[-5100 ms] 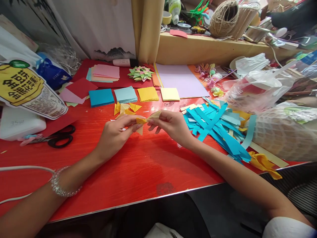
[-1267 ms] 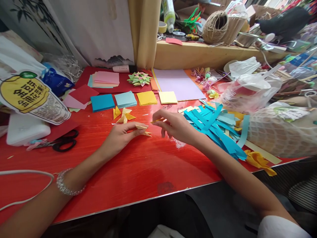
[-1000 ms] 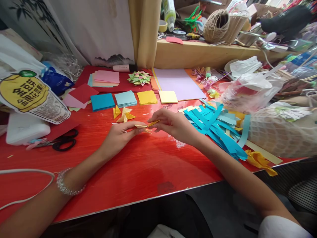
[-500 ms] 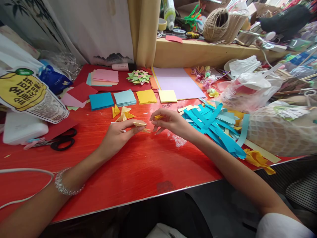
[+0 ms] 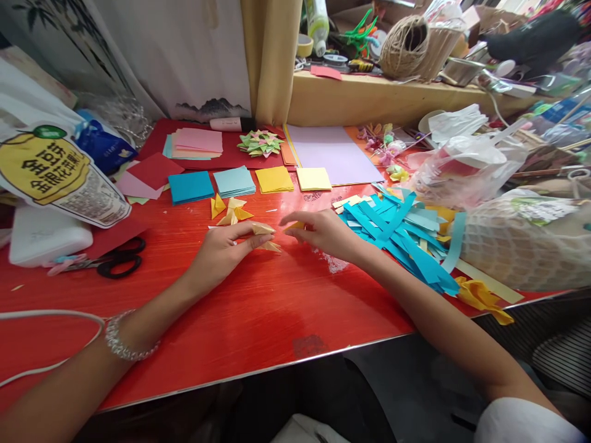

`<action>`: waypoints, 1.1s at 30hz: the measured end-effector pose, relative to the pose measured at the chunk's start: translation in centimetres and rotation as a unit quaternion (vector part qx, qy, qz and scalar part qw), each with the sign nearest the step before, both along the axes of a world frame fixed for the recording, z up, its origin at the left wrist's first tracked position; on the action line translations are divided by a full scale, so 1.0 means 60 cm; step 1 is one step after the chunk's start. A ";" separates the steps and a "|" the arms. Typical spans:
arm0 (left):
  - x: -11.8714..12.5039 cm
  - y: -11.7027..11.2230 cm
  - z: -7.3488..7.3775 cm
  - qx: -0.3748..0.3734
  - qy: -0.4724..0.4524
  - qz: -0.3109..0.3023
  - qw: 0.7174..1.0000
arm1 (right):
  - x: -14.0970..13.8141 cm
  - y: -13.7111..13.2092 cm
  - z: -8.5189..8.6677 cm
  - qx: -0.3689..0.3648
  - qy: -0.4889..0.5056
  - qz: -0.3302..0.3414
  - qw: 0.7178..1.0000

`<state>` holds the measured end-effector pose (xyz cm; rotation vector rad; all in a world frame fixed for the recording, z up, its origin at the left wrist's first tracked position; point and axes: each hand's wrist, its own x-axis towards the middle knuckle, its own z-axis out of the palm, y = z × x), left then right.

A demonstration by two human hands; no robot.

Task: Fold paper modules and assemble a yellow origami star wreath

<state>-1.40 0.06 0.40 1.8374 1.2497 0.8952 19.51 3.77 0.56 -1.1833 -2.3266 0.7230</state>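
Note:
Between the thumb and fingers of my left hand (image 5: 226,249) is a pale yellow folded paper piece (image 5: 266,229), with pointed ends sticking out to the right. Just right of it, my right hand (image 5: 323,231) pinches a darker yellow folded paper piece (image 5: 295,226), partly covered by the fingers. The two pieces are a small gap apart. Beyond my left hand, a few folded yellow and cream paper pieces (image 5: 235,212) lie on the red table (image 5: 258,320).
Square paper stacks in blue (image 5: 191,187), light blue (image 5: 234,181), yellow (image 5: 274,179) and cream (image 5: 314,178) line the table behind my hands. Blue paper strips (image 5: 392,227) heap at right. Black-handled scissors (image 5: 120,261) lie left. A folded paper ornament (image 5: 260,143) sits at the back.
The pale piece in my left hand has turned and shows more of its faces. My right hand has shifted slightly right and down, its index finger stretched further over the yellow piece.

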 end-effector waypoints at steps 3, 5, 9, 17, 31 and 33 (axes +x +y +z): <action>-0.001 0.001 -0.001 0.003 0.008 0.002 1.000 | -0.004 -0.002 0.000 -0.043 0.019 -0.005 0.999; -0.001 0.001 -0.002 0.008 0.012 0.002 1.000 | -0.006 -0.006 0.003 -0.070 0.056 -0.007 0.996; -0.003 0.000 -0.001 0.025 0.017 -0.006 1.000 | -0.007 -0.020 0.022 -0.045 0.113 0.017 0.992; -0.002 -0.002 0.001 0.056 0.031 -0.006 0.998 | -0.007 -0.031 0.038 0.110 0.081 0.092 0.986; -0.002 -0.004 0.001 0.053 0.033 -0.004 0.998 | -0.005 -0.036 0.038 0.103 0.044 0.083 0.990; -0.002 -0.004 0.001 0.053 0.033 -0.006 0.998 | -0.004 -0.035 0.039 0.113 0.042 0.085 0.989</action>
